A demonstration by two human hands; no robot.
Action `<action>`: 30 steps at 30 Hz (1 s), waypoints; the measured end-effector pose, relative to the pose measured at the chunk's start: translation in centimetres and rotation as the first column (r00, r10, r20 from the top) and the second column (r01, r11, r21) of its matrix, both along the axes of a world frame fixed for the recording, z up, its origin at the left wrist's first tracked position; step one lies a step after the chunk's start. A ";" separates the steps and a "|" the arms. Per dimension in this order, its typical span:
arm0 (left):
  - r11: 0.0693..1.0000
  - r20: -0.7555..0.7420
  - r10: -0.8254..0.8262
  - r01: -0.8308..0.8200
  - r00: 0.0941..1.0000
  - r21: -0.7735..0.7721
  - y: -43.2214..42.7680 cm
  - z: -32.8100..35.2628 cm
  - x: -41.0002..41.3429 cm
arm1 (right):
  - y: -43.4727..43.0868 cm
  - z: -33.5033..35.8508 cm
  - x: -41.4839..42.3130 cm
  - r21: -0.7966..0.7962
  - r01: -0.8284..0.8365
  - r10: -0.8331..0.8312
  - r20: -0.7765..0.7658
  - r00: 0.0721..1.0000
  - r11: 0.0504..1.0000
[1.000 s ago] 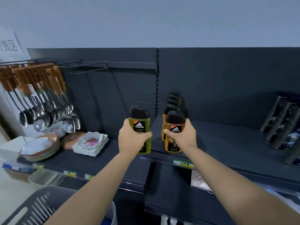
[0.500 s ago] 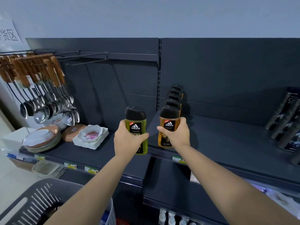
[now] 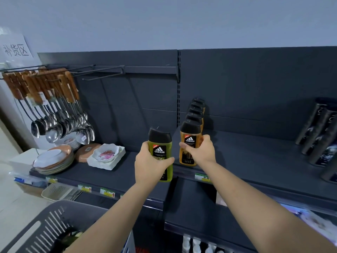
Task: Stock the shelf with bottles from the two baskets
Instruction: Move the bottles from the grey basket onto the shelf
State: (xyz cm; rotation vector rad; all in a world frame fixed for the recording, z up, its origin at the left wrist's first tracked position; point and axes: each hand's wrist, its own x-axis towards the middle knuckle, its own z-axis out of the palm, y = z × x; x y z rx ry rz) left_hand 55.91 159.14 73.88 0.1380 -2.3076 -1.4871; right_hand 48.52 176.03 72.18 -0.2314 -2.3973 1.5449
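The left hand [image 3: 149,165] grips a green Adidas bottle [image 3: 161,152]; the right hand [image 3: 201,152] grips an orange Adidas bottle [image 3: 188,143] at the near edge of the shelf [image 3: 255,161].

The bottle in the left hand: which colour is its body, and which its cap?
The bottle: olive-green body, black cap; seen in the head view.

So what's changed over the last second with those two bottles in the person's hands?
Very little. The right hand seems to have nudged the orange black-capped bottle slightly back toward the row of matching bottles on the dark metal shelf. Nothing was let go: the left hand still holds the green black-capped bottle in the air beside it.
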 end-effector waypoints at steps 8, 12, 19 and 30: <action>0.983 -0.055 -0.184 0.184 0.981 -0.018 5.3 2.3 0.1 | 5.0 -1.6 3.3 -0.060 0.210 -0.214 -0.080 0.973 0.976; 0.946 -0.073 -0.324 0.323 0.943 -0.026 10.6 2.7 -0.6 | 8.0 0.3 4.0 -0.223 0.156 -0.190 -0.142 0.971 0.962; 0.923 -0.080 -0.382 0.385 0.921 0.029 17.4 1.3 -4.2 | 12.9 1.9 1.3 -0.273 0.042 -0.101 -0.207 0.973 0.961; 0.968 -0.034 -0.230 0.233 0.973 0.093 25.1 -1.9 -16.0 | 19.5 0.5 -7.5 -0.156 -0.053 0.028 -0.160 0.987 0.986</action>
